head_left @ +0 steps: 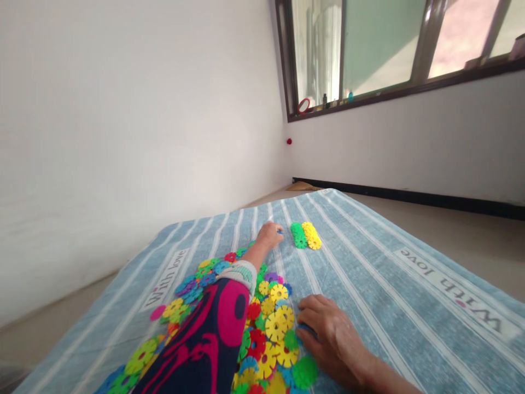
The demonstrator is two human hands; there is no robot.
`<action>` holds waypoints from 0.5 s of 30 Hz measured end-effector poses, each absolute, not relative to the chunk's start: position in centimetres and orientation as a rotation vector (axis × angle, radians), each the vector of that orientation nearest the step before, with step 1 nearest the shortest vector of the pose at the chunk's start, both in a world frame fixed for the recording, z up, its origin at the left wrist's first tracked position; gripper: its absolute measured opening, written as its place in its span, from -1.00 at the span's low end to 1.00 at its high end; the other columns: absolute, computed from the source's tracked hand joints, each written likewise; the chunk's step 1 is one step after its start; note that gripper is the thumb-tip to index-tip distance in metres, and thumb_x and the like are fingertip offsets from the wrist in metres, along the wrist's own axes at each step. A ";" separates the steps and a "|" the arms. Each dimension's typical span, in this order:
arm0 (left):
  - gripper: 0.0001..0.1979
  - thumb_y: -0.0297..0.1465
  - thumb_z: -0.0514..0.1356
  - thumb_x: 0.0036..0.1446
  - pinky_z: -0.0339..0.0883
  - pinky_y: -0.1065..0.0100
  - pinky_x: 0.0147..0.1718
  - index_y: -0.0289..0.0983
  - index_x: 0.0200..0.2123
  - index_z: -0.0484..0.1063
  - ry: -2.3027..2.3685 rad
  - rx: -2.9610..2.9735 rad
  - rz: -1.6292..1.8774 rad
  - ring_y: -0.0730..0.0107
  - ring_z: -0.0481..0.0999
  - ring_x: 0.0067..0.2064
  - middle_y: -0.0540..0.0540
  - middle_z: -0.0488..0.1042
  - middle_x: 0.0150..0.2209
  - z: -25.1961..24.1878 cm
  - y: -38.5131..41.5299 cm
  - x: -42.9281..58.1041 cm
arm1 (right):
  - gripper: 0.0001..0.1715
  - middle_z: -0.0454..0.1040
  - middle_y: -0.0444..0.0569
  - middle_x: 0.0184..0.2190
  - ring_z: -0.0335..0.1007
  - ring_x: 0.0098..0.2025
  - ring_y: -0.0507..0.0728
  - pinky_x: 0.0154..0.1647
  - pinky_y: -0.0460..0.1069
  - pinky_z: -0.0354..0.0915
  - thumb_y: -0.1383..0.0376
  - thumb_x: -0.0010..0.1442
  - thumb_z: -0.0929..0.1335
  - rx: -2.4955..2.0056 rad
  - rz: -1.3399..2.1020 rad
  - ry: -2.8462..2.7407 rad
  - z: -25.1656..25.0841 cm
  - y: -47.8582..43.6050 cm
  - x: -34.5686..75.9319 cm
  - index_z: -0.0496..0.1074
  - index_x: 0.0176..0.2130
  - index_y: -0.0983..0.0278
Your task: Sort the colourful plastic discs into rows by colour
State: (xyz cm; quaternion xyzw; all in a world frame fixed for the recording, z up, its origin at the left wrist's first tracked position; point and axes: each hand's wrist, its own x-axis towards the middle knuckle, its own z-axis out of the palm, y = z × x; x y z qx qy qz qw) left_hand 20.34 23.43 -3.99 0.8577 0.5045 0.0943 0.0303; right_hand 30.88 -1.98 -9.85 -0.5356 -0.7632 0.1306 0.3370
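Note:
A heap of flat plastic snowflake discs (pixel 270 323) in yellow, red, green, blue and purple lies on a blue striped mat (pixel 369 273). My left hand (pixel 269 235) reaches far forward, fingers curled on a small blue disc, just left of a green row (pixel 299 235) and a yellow row (pixel 311 235) of discs laid side by side. My right hand (pixel 328 331) rests at the heap's right edge, fingers curled over a blue disc (pixel 305 330).
White walls stand to the left and ahead, with a dark-framed window (pixel 394 49) and small items on its sill. A black baseboard (pixel 410 194) runs along the far wall. Bare floor surrounds the mat, which is printed "With love".

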 end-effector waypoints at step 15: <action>-0.69 -0.29 0.16 0.23 0.41 0.10 -0.10 -0.26 0.01 0.37 1.344 2.695 0.124 0.23 0.47 -0.04 -0.15 0.41 0.03 -4.8 27.5 21.1 | -0.91 0.45 -0.12 -0.27 0.33 -0.17 0.11 -0.16 0.01 0.21 0.39 0.10 0.38 -1.409 0.299 -1.986 -10.0 -1.6 30.7 0.38 -0.42 0.24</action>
